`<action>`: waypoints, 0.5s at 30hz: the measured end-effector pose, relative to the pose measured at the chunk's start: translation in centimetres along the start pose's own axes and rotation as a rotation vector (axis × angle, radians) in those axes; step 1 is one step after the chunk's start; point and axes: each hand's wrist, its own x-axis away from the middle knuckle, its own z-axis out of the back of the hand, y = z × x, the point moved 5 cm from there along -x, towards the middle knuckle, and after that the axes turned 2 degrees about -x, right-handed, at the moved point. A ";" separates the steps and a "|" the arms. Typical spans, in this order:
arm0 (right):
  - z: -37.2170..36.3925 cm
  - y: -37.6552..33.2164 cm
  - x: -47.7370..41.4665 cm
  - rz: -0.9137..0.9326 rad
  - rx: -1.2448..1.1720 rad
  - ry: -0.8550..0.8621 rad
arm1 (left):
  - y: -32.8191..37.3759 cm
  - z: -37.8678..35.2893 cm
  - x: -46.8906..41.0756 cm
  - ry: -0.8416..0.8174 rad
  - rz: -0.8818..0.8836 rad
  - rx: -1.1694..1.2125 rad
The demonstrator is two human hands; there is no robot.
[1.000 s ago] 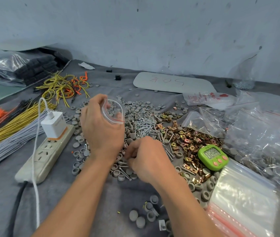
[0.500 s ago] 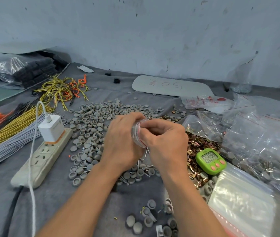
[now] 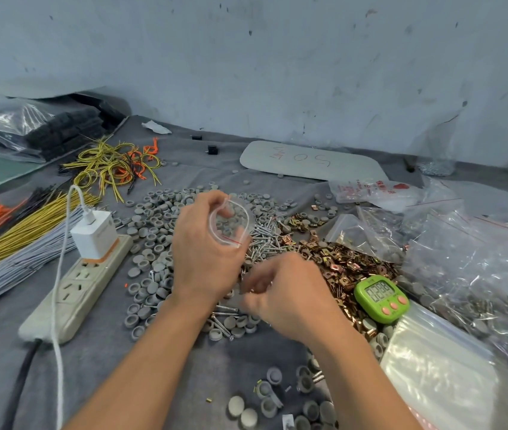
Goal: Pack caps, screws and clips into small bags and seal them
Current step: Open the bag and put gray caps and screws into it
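1. The left hand [image 3: 203, 256] is raised over the middle of the worktop [image 3: 97, 361]. Its thumb and fingers curl round a clear bag [image 3: 231, 221] and pinch its rim, so the mouth gapes in an oval. A few grey caps lie inside.
2. The right hand [image 3: 289, 293] is lower and nearer the front edge, just over loose screws [image 3: 265, 237] and caps [image 3: 153, 231]. Its fingers are curled and blurred, so I cannot tell whether they pinch anything.
3. Caps spread from the middle towards the left, with screws heaped beside them. Coppery clips [image 3: 348, 262] lie towards the right.
4. A green timer [image 3: 381, 297] sits against the clips. A stack of empty bags [image 3: 438, 367] lies at the front right corner.
5. A power strip [image 3: 79, 283] with a white charger [image 3: 94, 234] lies to the left of the caps. Bundled wires [image 3: 23, 231] run along the left edge.
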 end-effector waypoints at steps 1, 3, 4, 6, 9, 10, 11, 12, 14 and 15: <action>-0.6 0.1 0.1 0.005 0.079 -0.076 | 0.0 0.0 0.0 -0.006 -0.002 -0.011; -1.2 0.2 0.3 -0.008 0.152 -0.139 | 0.0 -0.2 0.1 -0.017 -0.016 -0.039; -1.2 0.2 0.3 -0.017 0.142 -0.134 | 0.0 -0.3 0.1 -0.022 -0.026 -0.053; -0.9 0.4 0.4 -0.024 0.105 -0.095 | 0.1 -0.5 0.2 -0.035 -0.034 -0.072; 0.2 0.8 0.6 -0.028 0.022 0.022 | 0.2 -0.8 0.4 -0.068 -0.042 -0.107; 0.8 0.9 0.6 -0.031 -0.033 0.108 | 0.3 -1.0 0.5 -0.087 -0.059 -0.117; 1.6 1.1 0.6 -0.033 -0.102 0.212 | 0.3 -1.3 0.6 -0.111 -0.077 -0.127; 2.3 1.2 0.6 -0.031 -0.183 0.310 | 0.4 -1.5 0.7 -0.138 -0.089 -0.143; 3.3 1.3 0.6 -0.022 -0.360 0.432 | 0.5 -1.9 1.0 -0.199 -0.108 -0.174; 3.5 1.3 0.6 -0.017 -0.432 0.459 | 0.6 -2.1 1.2 -0.225 -0.122 -0.175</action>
